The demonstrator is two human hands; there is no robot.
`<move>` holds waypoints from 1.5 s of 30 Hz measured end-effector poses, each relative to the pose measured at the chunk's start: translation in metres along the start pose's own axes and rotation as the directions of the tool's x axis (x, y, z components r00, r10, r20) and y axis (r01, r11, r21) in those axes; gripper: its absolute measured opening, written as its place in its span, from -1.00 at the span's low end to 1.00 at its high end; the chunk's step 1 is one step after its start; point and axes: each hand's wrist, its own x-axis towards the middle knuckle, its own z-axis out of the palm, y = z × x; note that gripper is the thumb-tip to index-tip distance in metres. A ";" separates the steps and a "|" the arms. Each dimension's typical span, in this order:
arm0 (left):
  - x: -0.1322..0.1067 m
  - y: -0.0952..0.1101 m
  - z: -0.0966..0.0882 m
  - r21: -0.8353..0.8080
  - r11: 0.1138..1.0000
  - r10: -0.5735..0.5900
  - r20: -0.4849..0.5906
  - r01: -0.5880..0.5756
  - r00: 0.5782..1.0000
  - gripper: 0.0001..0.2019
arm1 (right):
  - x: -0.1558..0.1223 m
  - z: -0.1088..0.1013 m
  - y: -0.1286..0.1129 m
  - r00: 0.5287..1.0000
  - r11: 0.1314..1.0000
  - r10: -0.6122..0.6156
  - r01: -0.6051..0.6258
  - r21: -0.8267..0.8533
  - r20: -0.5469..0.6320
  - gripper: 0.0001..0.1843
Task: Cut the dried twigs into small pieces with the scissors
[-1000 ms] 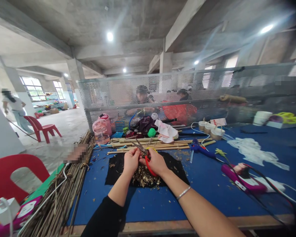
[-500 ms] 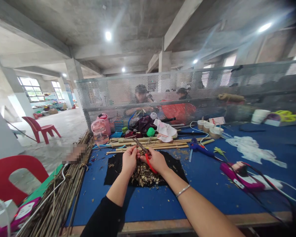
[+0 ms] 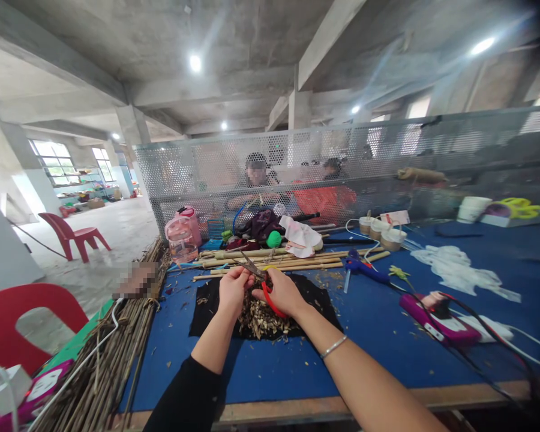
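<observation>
My right hand (image 3: pixel 284 293) is wrapped round the red handle of a pair of scissors (image 3: pixel 266 295), whose metal blades point up and left, somewhat apart. Close beside the blades, my left hand (image 3: pixel 232 290) is closed in a pinch; what its fingertips hold is too small to make out. Beneath both hands, a heap of dry brown and pale plant scraps (image 3: pixel 263 323) lies on a black cloth (image 3: pixel 203 312). The cloth is spread over the blue tabletop (image 3: pixel 270 378).
Bamboo sticks (image 3: pixel 317 263) lie behind the cloth, near a green yarn ball (image 3: pixel 274 239) and a white cloth (image 3: pixel 300 235). A blue glue gun (image 3: pixel 364 267) and a purple power strip (image 3: pixel 436 324) are on the right. Bundled twigs (image 3: pixel 112 354) line the left. People sit beyond a perforated metal screen (image 3: pixel 175 174).
The scissors' handles and blades have spread wider in my right hand, and a yellow part of the handle now shows. My left hand stays nearly in place, still pinching.
</observation>
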 end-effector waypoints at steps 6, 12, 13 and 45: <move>-0.001 0.004 0.002 0.037 0.999 0.016 -0.001 -0.016 1.000 -0.67 | 0.000 0.000 0.000 0.999 0.999 -0.026 0.025 -0.022 -0.044 -0.62; -0.001 0.005 0.000 0.035 0.998 0.046 0.015 -0.047 0.999 -0.63 | -0.002 -0.001 -0.001 0.997 0.997 0.075 -0.075 -0.033 -0.009 -0.62; -0.001 0.005 0.000 0.034 0.998 0.050 0.009 -0.050 0.999 -0.63 | -0.002 -0.002 -0.002 0.997 0.996 0.083 -0.083 -0.031 -0.003 -0.62; -0.005 0.002 0.001 0.188 0.971 0.148 0.012 -0.147 0.989 -0.63 | -0.003 0.002 -0.008 0.990 0.989 0.140 -0.141 0.043 0.025 -0.64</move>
